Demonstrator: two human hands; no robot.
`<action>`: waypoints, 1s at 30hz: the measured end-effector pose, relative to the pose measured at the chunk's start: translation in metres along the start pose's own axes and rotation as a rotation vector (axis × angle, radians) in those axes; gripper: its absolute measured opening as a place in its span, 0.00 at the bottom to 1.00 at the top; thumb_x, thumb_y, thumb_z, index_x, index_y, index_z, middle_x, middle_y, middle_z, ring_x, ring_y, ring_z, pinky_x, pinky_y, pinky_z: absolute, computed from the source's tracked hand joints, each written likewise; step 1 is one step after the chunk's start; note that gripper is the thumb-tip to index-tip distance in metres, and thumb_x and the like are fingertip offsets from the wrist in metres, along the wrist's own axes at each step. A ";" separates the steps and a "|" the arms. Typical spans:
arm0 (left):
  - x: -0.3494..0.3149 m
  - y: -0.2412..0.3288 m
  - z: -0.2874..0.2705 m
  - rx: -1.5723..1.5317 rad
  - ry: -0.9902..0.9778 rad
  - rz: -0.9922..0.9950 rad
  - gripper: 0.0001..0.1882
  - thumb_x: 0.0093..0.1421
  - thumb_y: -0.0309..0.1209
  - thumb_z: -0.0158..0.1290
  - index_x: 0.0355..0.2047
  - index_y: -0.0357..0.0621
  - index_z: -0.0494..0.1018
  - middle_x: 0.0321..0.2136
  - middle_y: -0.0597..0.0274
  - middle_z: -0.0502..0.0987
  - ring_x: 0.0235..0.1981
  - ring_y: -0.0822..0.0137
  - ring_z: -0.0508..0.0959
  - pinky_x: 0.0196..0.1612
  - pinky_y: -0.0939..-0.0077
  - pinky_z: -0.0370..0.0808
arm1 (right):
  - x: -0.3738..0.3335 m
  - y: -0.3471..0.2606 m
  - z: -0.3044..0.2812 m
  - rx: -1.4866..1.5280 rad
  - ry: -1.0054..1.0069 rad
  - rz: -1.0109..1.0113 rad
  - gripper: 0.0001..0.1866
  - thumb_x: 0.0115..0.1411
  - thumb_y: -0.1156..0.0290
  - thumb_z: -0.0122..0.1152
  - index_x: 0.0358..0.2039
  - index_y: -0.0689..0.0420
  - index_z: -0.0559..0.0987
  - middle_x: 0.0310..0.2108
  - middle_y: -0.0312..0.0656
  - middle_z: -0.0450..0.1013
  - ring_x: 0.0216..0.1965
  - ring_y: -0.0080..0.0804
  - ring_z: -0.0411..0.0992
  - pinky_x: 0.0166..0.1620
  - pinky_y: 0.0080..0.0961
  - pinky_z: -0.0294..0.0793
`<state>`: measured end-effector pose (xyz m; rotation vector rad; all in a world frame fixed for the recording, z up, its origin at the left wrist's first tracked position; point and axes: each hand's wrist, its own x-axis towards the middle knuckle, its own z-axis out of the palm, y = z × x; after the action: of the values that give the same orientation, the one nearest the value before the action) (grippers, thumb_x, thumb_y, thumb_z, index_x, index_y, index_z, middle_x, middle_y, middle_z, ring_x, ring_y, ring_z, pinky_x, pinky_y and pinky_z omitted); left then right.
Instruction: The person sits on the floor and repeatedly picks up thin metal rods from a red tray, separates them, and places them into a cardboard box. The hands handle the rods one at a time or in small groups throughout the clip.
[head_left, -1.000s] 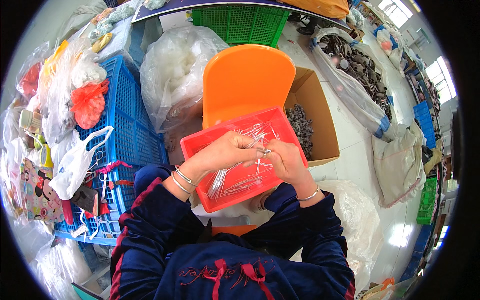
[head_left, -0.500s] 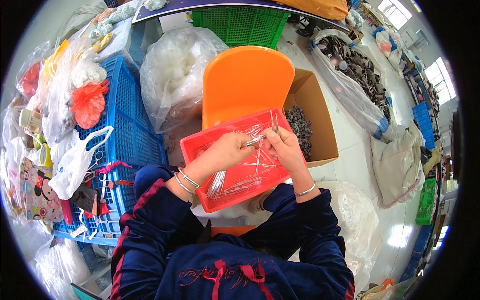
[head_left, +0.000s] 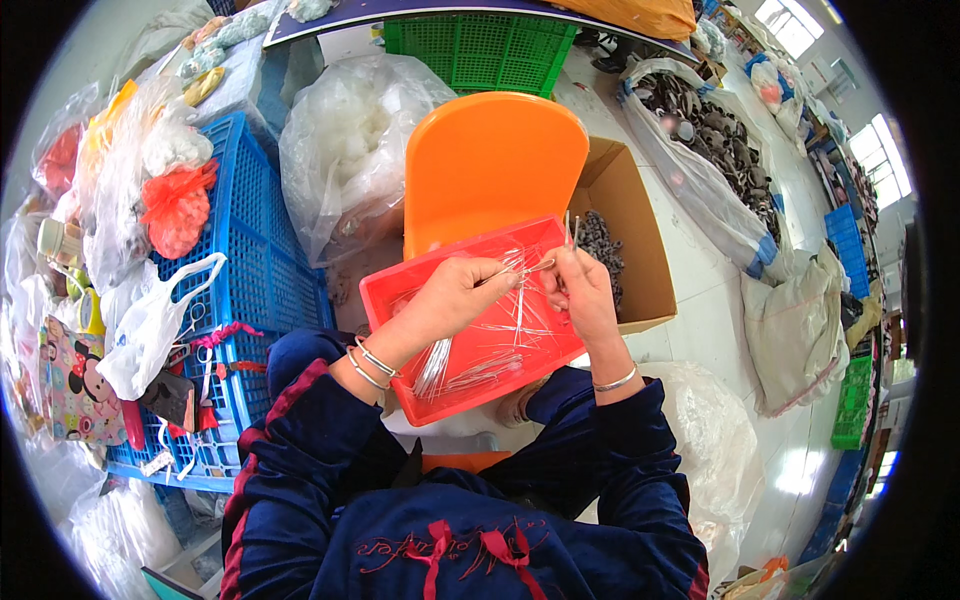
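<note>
The left hand [head_left: 450,297] has thumb and forefinger pinched nearly together, at one end of a thin metal wire [head_left: 537,267] that bridges to the right hand. The right hand [head_left: 588,292] is curled closed around a slim metal tool [head_left: 571,232], its prongs jutting above the fingers. Just below both hands lies a red tray [head_left: 455,408] with loose wires [head_left: 480,373]. Beyond them stands an orange chair [head_left: 495,165]; right of the right hand, a cardboard box [head_left: 645,270].

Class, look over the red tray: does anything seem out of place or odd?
Slightly untidy: inside the red tray, thin wires lie scattered and crossing, unlike the straighter bunch at its left side. The tray also sits askew to the orange chair.
</note>
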<state>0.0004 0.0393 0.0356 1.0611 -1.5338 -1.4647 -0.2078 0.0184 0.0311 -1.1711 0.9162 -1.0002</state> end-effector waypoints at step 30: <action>-0.014 0.007 -0.006 -0.069 -0.089 -0.013 0.10 0.65 0.29 0.52 0.39 0.34 0.78 0.24 0.73 0.74 0.27 0.83 0.68 0.30 0.84 0.67 | -0.017 -0.017 0.001 -0.585 -0.157 -0.457 0.11 0.65 0.70 0.49 0.36 0.66 0.74 0.26 0.48 0.70 0.25 0.42 0.69 0.29 0.30 0.67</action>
<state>0.0106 0.0495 0.0433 0.9782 -1.5287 -1.5811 -0.2141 0.0328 0.0488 -1.9902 0.8564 -1.0038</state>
